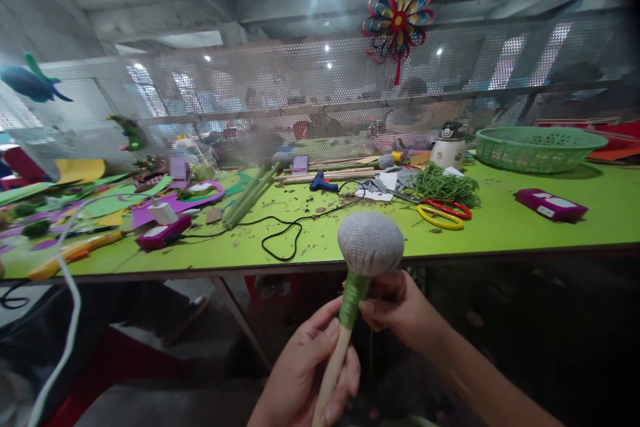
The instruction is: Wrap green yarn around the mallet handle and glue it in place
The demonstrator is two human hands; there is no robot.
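A wooden stick [331,373] with a rounded grey fabric head [371,242] is held tilted in front of the table edge. Green cord [353,300] is wound round the stick just below the head. My left hand [315,363] is closed round the bare wood under the winding. At the wound part, my right hand [397,307] pinches with thumb and fingers beside the neck; a thin strand hangs below it. What lies between those fingertips is too small to make out clearly.
On the green table [240,257] lie scissors [443,213], a heap of green cord [445,183], a blue glue gun [323,181], a black cable [281,257] and purple boxes [550,205]. A green basket [540,149] stands at right. Green-wrapped sticks [253,195] lie farther back.
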